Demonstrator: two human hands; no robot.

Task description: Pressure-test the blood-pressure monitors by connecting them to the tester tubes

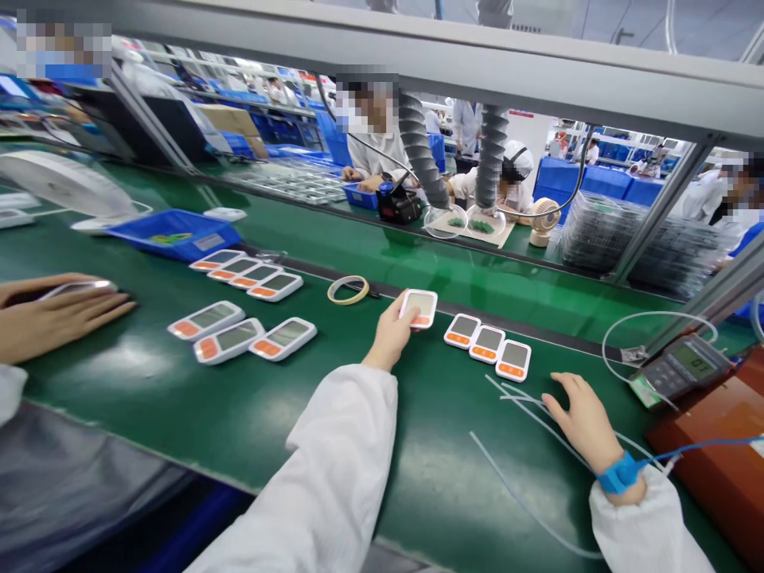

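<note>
My left hand (391,330) grips a small white electronic monitor (420,308) with a grey screen and an orange button strip, thumb on its front. To its right, three like monitors (488,343) lie in a slanting row on the green bench. My right hand (582,418) hovers or rests by thin clear tubes (507,489), fingers apart and nothing visible in them. A blue wrist strap (619,473) with a cord circles the right wrist. Further left, another group of monitors (230,341) lies on the bench, with a row of several more (246,273) behind it.
A roll of tape (348,290) lies near the bench's back ledge. At right stand a digital meter (684,368) and an orange-brown box (716,446). A blue tray (179,235) sits back left. A co-worker's hand (65,314) covers a device at far left. A metal beam (382,56) crosses overhead.
</note>
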